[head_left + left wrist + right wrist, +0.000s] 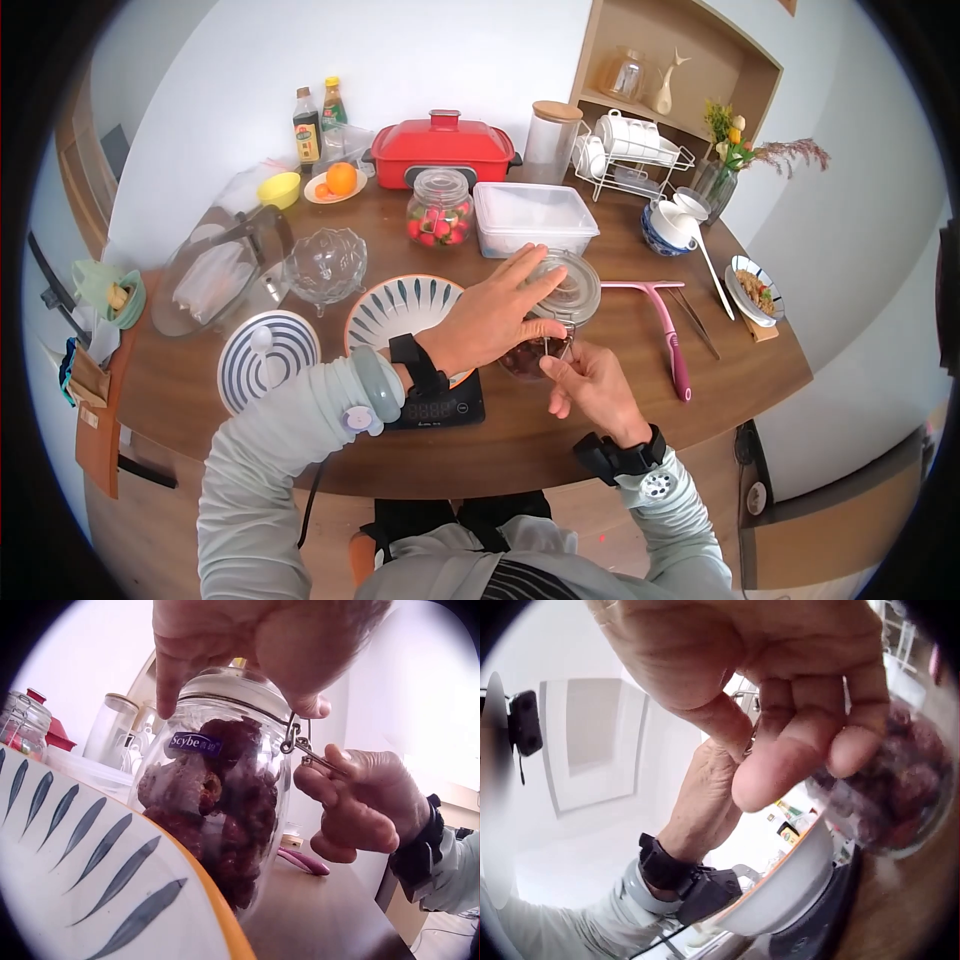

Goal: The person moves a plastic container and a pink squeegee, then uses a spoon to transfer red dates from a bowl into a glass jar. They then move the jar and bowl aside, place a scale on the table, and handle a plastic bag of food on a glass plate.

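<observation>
A clear glass jar holding wrinkled dark red dried dates stands upright near the table's front. My left hand reaches over its glass lid, with the thumb and a finger coming down on opposite sides of the rim. Low at the jar's right side, my right hand pinches the metal wire clasp between thumb and index finger. Its other fingers curl loosely below. In the right wrist view, those fingers cover part of the jar. A leaf-patterned bowl with an orange rim sits beside the jar on a black kitchen scale.
Behind stand a jar of strawberries, a lidded plastic box and a red electric cooker. A pink peeler-like tool and tweezers lie to the right. On the left are a striped plate and a glass bowl.
</observation>
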Tool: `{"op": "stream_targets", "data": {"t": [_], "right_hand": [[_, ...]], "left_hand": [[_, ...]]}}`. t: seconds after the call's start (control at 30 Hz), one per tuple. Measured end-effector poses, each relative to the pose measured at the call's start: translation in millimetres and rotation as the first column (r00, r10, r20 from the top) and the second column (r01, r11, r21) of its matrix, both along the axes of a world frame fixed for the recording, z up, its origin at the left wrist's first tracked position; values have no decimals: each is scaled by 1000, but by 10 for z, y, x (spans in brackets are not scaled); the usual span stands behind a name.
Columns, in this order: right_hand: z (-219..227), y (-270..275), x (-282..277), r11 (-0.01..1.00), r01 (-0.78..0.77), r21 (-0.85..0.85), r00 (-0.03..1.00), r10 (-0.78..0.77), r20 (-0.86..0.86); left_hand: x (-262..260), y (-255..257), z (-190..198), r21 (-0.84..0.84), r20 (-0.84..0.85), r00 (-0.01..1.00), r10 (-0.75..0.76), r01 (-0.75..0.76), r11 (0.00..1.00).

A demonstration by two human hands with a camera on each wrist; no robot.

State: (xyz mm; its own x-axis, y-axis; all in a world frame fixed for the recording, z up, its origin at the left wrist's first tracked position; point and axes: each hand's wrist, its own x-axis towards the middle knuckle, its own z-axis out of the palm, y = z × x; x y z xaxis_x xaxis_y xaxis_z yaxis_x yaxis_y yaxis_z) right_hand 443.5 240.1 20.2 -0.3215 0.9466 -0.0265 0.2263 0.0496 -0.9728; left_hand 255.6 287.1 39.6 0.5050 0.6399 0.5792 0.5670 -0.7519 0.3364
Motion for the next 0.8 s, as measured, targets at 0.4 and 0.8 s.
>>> {"op": "stream_targets", "data": {"t": [0.4,0.8], "right_hand": [[575,36,153,894,155,420,956,-244,166],[781,672,-121,876,-316,364,694,-48,718]], "left_hand": [[-84,-6,26,-2,-14,1000,6,-6,1000],[-669,-635,330,-225,-102,990,94,-115,968]]}}
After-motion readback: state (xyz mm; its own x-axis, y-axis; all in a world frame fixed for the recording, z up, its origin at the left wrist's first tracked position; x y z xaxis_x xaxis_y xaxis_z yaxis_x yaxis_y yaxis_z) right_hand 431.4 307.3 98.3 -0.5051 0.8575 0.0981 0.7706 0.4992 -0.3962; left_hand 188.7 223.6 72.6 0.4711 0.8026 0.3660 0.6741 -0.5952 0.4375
